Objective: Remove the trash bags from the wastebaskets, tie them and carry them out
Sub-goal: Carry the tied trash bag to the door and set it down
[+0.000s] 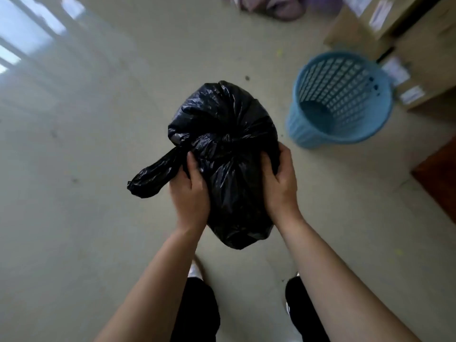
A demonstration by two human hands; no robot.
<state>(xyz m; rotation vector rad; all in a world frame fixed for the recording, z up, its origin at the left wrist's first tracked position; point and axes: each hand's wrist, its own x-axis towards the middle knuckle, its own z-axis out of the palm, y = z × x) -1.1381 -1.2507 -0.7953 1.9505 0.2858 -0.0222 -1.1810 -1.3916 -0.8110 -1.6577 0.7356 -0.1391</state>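
One black trash bag [227, 134] held above pale floor [98, 144], out of basket, between two bare hands. Left hand [190, 191] clutches bag's left side, fingers curled into plastic beside one twisted tail [153, 176] jutting left. Right hand [280, 181] clutches right side, fingers dug into folds. One blue lattice wastebasket [306, 132] stands on floor to right, apart from bag, no liner inside. Cardboard boxes [419, 58] behind basket, blurred, count unclear. Two legs in black below.
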